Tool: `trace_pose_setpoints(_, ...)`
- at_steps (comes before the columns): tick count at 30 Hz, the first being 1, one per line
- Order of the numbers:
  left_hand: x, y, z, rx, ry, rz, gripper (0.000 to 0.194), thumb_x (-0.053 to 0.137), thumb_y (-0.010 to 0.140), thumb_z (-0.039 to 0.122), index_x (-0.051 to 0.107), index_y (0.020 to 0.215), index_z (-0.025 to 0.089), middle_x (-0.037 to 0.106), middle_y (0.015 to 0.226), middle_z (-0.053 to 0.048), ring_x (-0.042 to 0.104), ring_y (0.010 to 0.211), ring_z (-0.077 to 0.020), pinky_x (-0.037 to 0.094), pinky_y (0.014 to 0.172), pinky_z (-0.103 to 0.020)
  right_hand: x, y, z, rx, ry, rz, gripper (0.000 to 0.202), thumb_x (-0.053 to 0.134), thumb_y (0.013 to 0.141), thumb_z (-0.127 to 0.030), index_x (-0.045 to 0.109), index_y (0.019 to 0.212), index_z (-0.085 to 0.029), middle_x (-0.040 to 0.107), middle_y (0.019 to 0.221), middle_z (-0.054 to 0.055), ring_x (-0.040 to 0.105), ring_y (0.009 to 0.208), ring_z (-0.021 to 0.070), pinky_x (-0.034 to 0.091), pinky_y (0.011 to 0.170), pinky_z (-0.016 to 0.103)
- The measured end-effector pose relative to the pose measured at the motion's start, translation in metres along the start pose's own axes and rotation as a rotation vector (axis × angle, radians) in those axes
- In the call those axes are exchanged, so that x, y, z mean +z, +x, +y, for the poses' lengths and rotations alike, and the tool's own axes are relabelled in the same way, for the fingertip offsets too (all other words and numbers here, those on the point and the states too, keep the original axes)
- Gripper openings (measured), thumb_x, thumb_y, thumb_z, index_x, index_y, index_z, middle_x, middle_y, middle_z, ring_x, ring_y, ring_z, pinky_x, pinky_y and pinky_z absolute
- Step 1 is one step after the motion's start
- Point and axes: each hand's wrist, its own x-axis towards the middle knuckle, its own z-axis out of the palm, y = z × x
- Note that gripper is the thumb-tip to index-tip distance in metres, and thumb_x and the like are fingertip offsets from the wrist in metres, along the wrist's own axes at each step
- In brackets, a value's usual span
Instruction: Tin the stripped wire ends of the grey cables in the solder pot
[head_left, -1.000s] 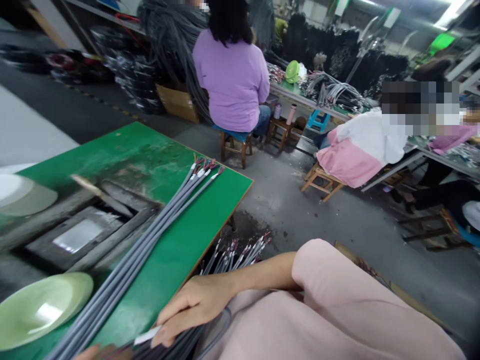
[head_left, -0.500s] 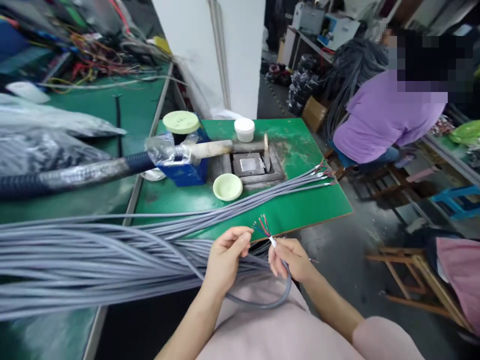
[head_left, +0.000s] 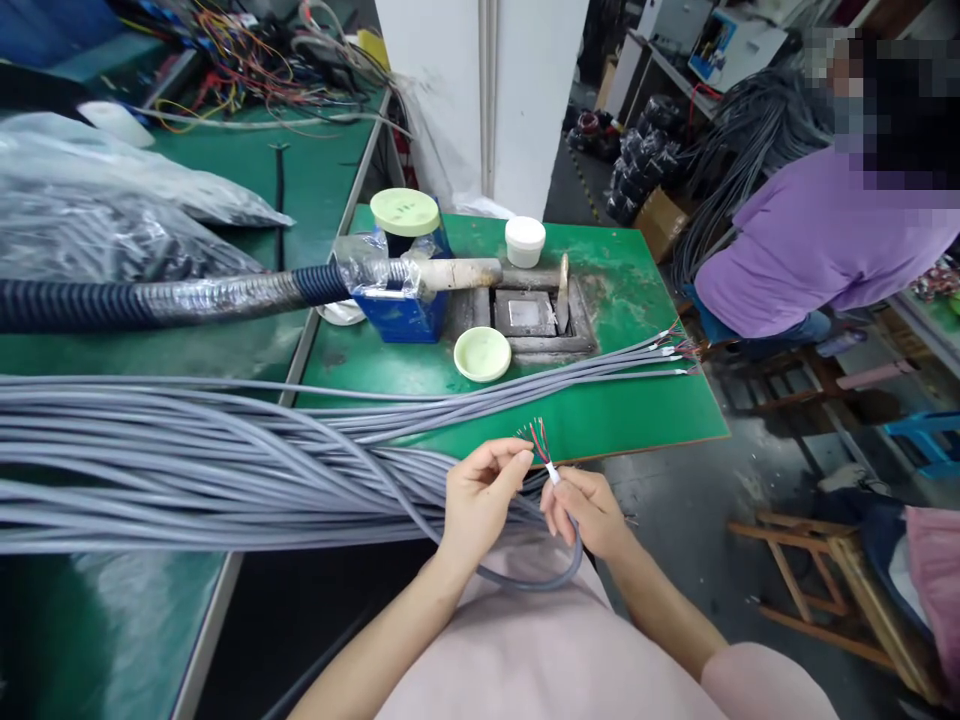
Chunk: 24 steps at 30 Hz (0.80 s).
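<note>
**Cable (head_left: 540, 584) held in front of body at workbench**

Right hand (head_left: 589, 510) pinches the cable near its white sleeve (head_left: 553, 473). Left hand (head_left: 480, 495) has thumb and fingertips drawn together beside the bared wires (head_left: 542, 440); whether it grips one cannot be told. Beyond, a green table (head_left: 637, 415) bears a bowl (head_left: 482, 354) and white tub (head_left: 525, 241). Farther back: pillar (head_left: 536, 90), seated person in purple (head_left: 817, 235). Left fingertips sit nearer the wires than half a second ago.
</note>
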Motion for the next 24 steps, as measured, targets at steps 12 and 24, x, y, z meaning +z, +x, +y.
trace_pose_setpoints(12,0.0004,0.0075,-0.0083,-0.082,-0.069,-0.013,0.020,0.075,0.071,0.034,0.069,0.076,0.016,0.057,0.052,0.004,0.048,0.045,-0.0061,0.041,0.045,-0.017,0.0007,-0.0001,0.0009,-0.030,-0.148,0.015,0.041,0.043,0.093,-0.050,0.059,0.076,-0.017,0.045,0.039,-0.006,0.046,0.041,0.0102,0.042,0.052,0.024)
trace_pose_setpoints(24,0.0023,0.0032,-0.0005,0.069,0.031,0.021,0.015,0.074,0.071,0.030,0.071,0.079,0.017,0.065,0.062,0.001,0.056,0.054,-0.0095,0.048,0.054,-0.021,0.0043,-0.0014,-0.0062,-0.106,-0.453,0.063,0.037,0.038,0.097,-0.039,0.063,0.083,-0.017,0.045,0.044,-0.006,0.045,0.043,0.0094,0.035,0.049,0.022)
